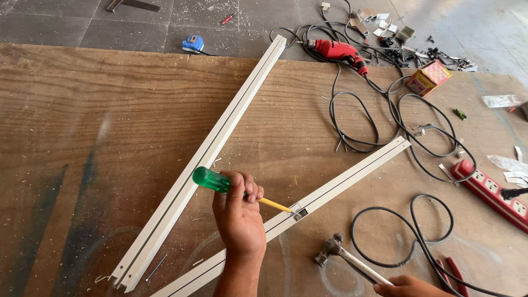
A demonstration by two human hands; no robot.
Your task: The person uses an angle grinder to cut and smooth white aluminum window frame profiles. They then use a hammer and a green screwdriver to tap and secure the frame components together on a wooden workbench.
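My left hand (239,220) grips a screwdriver (209,179) with a green handle and a yellow shaft. Its tip rests in a small notch (300,212) cut in a long white metal profile (352,173) that lies diagonally on the plywood board (110,110). A second white profile (220,143) lies to the left, angled toward the first. At the bottom right edge my right hand (410,286) holds the handle of a hammer (330,250), whose head hovers close to the board, to the right of the notch.
Black cables (357,126) loop across the right side. A red drill (338,51), a small cardboard box (429,77) and a blue tape measure (192,43) lie at the far edge. A red power strip (489,192) and red-handled pliers (451,275) sit at the right.
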